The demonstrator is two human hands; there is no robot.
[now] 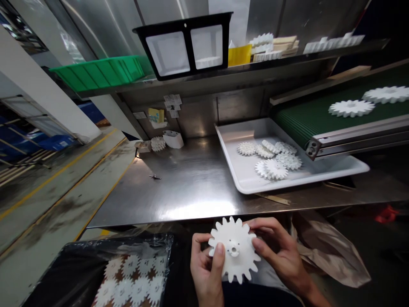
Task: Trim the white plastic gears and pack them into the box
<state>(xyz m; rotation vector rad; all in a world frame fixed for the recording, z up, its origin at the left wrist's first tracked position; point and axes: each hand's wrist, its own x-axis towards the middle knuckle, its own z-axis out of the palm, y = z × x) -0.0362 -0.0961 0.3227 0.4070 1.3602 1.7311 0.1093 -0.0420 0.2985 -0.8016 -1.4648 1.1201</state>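
Observation:
A large white toothed gear (238, 260) with a small raised hub is held up in front of the table's near edge, its flat face toward the camera. My left hand (207, 266) grips its left side, thumb on the face. On the right, my right hand (281, 253) holds the rim between thumb and fingers. Several white gears (271, 168) lie in a white tray (238, 181) on the metal table (143, 200). At the lower left, an open box lined with black plastic (64, 273) holds rows of white gears (131, 285).
A green conveyor belt (303, 119) carrying more white gears (351, 108) ends over the tray. On the shelf above stand a green bin (102, 72), a black-framed container (188, 47) and a yellow bin (239, 55). Brown wrapping (332, 256) hangs at the right.

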